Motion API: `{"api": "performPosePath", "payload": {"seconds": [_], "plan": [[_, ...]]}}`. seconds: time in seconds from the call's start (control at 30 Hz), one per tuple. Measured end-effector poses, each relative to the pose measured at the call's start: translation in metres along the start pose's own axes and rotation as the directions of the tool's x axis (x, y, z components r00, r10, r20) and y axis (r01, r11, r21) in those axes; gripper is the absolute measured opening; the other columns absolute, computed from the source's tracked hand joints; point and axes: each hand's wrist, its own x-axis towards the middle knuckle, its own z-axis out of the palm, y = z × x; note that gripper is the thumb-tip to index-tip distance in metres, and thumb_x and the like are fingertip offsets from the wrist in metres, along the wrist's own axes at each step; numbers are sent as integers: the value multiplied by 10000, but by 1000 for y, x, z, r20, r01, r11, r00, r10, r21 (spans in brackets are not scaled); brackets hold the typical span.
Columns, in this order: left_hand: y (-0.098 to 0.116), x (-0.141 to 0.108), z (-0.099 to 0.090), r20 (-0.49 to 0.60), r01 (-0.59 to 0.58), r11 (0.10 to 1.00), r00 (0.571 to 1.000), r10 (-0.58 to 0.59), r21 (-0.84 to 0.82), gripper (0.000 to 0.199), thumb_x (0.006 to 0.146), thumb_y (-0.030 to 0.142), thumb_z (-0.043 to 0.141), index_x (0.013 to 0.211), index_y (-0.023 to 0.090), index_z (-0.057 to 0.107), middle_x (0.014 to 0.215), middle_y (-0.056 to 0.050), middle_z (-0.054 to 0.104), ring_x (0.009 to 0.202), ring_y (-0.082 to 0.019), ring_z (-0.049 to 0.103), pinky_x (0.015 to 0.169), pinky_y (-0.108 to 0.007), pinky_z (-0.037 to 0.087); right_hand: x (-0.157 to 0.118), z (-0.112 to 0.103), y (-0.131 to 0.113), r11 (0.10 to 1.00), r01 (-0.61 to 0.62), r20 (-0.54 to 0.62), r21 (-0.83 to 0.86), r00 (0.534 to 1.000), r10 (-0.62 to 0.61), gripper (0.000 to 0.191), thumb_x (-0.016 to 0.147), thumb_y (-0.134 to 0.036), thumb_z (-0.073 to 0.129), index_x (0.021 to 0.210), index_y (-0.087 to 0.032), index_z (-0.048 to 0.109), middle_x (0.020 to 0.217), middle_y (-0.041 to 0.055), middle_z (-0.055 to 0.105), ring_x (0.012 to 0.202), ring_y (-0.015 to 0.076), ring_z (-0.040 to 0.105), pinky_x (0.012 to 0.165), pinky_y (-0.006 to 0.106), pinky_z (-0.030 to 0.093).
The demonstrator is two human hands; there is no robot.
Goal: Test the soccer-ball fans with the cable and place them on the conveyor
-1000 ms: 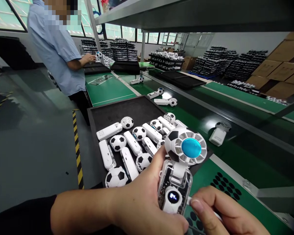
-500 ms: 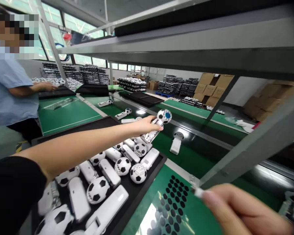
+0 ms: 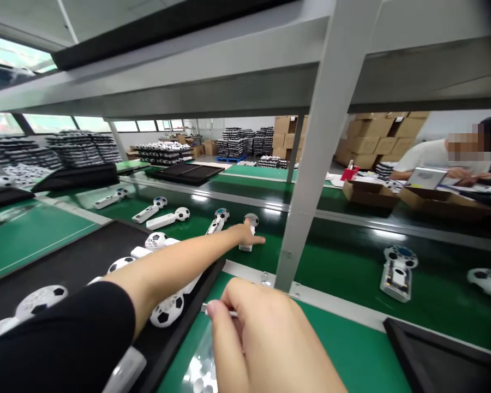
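My left hand (image 3: 247,233) reaches over the dark green belt, its thumb and fingers spread, against a white football-headed device (image 3: 246,247). To its left on the belt lies another such device (image 3: 217,221) with a blue disc on its ball end. Close to the camera, my right hand (image 3: 257,327) is pinched on a small white piece (image 3: 205,309) with a metal-like tip. Under my left arm, a black tray (image 3: 85,251) holds several white devices with football heads.
A grey metal post (image 3: 306,180) rises right of my left hand beneath a grey shelf (image 3: 229,90). Further devices lie along the belt, including an opened one (image 3: 396,278). A black tray (image 3: 433,355) sits at the lower right. A person works behind cardboard boxes (image 3: 370,195).
The view has swung right. My left hand has let go of the device with the blue disc, now on the belt, and moved to another. My right hand still pinches the small piece.
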Motion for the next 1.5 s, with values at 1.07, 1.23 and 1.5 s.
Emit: {"api": "performPosePath", "payload": {"seconds": [1.07,1.23,1.5], "plan": [[-28,-233,-89,111,-71,359,879,463,-931,508,879,675,456,969,177,491,697,-28,600,515,-130,555,458,-229,429,36,29,23,697,90,-101,712,995,-24,409,854,-577,592,698,-200,607,658,-14,550,617,133,467,563,232,378],[-26,-237,-90,36,-198,404,864,503,-893,414,917,601,469,1019,201,491,762,-5,590,577,-119,547,532,-237,409,32,21,18,701,29,-45,713,999,4,404,861,-556,586,684,-193,580,667,-6,554,652,152,455,610,260,371],[-20,-234,-98,8,-277,449,844,536,-849,354,924,542,489,978,194,528,790,-1,585,645,-115,531,633,-240,422,30,24,10,641,-7,-31,767,998,48,435,811,-597,629,661,-192,578,640,-17,506,614,134,393,574,260,326]]}}
